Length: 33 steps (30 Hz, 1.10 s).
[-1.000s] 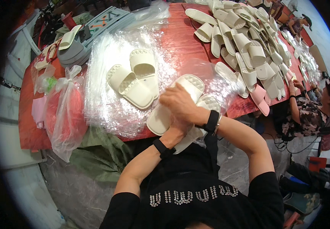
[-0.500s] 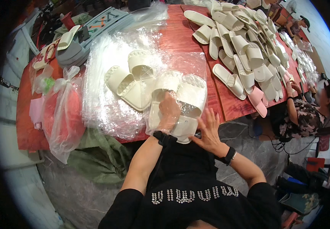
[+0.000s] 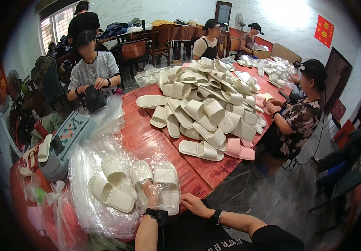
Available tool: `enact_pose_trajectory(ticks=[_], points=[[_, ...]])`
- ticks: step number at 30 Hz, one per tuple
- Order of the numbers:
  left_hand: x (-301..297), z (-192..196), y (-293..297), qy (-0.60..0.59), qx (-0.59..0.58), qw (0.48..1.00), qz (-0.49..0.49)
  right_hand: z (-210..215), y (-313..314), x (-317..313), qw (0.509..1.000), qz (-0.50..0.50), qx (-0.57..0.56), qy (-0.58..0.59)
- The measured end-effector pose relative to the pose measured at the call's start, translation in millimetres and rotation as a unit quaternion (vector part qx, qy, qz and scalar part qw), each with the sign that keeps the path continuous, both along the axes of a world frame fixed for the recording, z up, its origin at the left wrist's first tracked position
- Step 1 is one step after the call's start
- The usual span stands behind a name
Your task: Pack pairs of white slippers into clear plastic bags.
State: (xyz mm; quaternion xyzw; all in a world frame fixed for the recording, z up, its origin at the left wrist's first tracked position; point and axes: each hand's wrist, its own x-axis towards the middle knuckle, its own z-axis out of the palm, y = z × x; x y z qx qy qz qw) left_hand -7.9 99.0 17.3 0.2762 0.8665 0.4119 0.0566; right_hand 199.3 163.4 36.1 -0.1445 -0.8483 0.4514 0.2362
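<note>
My left hand (image 3: 151,196) is inside a clear plastic bag, its fingers closed on the left one of two cream slippers (image 3: 166,189). The pair lies side by side at the table's near edge, toes pointing away from me. Just right of the bag, my right hand (image 3: 194,205) rests at the table edge, fingers loosely stretched and holding nothing. To the left, another pair of cream slippers (image 3: 115,194) lies in a V on a stack of clear plastic bags (image 3: 80,184).
A big heap of cream slippers (image 3: 214,111) covers the red table (image 3: 143,138) farther off, a pink slipper (image 3: 240,149) at its near edge. At left stand a grey-blue plastic stool (image 3: 69,134) and a knotted bag (image 3: 61,217). Several people sit around.
The view has tilted up, bringing the room and other people into sight. My right hand has drawn away from the slipper's heel to the bag's right side. My left hand stays in the bag.
</note>
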Motion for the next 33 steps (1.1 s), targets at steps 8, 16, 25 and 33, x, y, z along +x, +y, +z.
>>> enact_pose_trajectory(ticks=[8, 16, 25, 33], points=[[10, -4, -15, 0.068, 0.066, 0.995, -0.022, -6, 1, 10, 0.999, 0.033, 0.043, -0.004], [1, 31, 49, -0.127, 0.075, 0.981, 0.129, 27, 13, 19, 0.995, 0.036, 0.074, -0.062], [-3, -2, 6, 0.091, -0.065, 0.988, -0.109, 29, -2, 31, 0.996, 0.058, 0.010, -0.073], [32, 0, -18, 0.269, -0.147, 0.890, -0.338, 31, -1, 31, 0.991, 0.027, 0.114, -0.065]])
